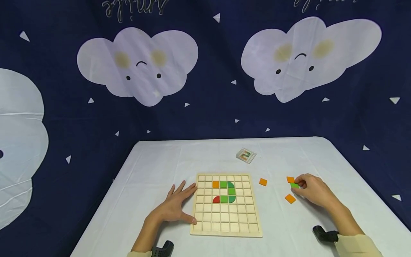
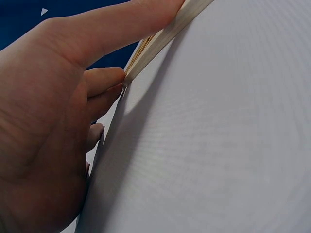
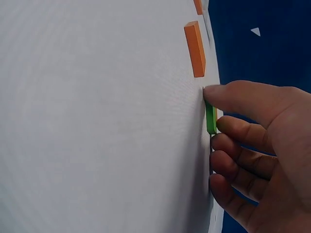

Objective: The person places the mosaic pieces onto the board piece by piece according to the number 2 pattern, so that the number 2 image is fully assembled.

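A square wooden grid board (image 1: 226, 217) lies on the table, with orange, red and green tiles set in several of its cells, forming a hooked shape. My left hand (image 1: 171, 207) rests at the board's left edge, its fingers spread and fairly straight, thumb and fingertips against the rim. Off to the right of the board, my right hand (image 1: 316, 191) pinches a light green tile (image 3: 210, 120) between thumb and index finger, low over the table. Close by that hand are two orange tiles, one behind the green tile (image 1: 290, 179) and one in front (image 1: 290, 198).
Another orange tile (image 1: 263, 182) lies just right of the board. Behind the board is a small card stack (image 1: 246, 155) with a printed grid pattern. A white cloth (image 1: 179, 157) covers the table, and a dark blue curtain (image 1: 212, 121) with clouds hangs behind it.
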Action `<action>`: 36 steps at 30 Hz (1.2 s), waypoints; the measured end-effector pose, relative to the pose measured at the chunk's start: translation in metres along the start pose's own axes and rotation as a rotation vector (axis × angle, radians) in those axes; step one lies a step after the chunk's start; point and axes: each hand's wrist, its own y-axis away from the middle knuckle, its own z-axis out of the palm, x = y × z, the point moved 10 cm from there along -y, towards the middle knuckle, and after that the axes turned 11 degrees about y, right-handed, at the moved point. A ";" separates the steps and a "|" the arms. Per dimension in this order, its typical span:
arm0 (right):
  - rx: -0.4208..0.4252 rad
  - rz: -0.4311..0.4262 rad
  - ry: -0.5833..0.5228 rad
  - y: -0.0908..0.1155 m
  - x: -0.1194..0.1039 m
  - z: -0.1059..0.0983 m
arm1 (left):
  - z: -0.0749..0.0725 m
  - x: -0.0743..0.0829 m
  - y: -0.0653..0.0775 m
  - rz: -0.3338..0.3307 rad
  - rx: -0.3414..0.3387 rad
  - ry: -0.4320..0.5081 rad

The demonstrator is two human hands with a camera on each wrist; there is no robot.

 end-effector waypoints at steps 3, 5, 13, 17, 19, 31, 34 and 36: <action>0.003 0.007 -0.002 -0.001 0.000 0.001 | 0.000 0.000 0.001 0.010 0.002 0.005; 0.008 0.012 0.003 -0.002 0.001 0.001 | 0.000 0.000 0.001 0.016 0.003 0.002; 0.018 0.019 -0.007 -0.004 0.002 0.003 | 0.000 -0.002 0.001 0.003 0.001 -0.001; 0.034 0.039 -0.030 -0.001 0.005 0.000 | 0.000 -0.004 0.001 -0.006 0.005 -0.003; 0.044 0.052 -0.033 0.001 0.007 -0.001 | -0.001 -0.003 0.001 -0.004 0.004 -0.002; 0.086 0.055 -0.002 0.003 0.010 -0.005 | 0.000 -0.001 0.000 0.006 -0.002 -0.017; 0.072 0.052 -0.010 0.003 0.010 -0.002 | 0.000 -0.001 0.000 0.009 -0.001 -0.015; 0.060 0.048 -0.021 0.003 0.010 -0.001 | 0.000 0.000 0.000 0.013 0.001 -0.013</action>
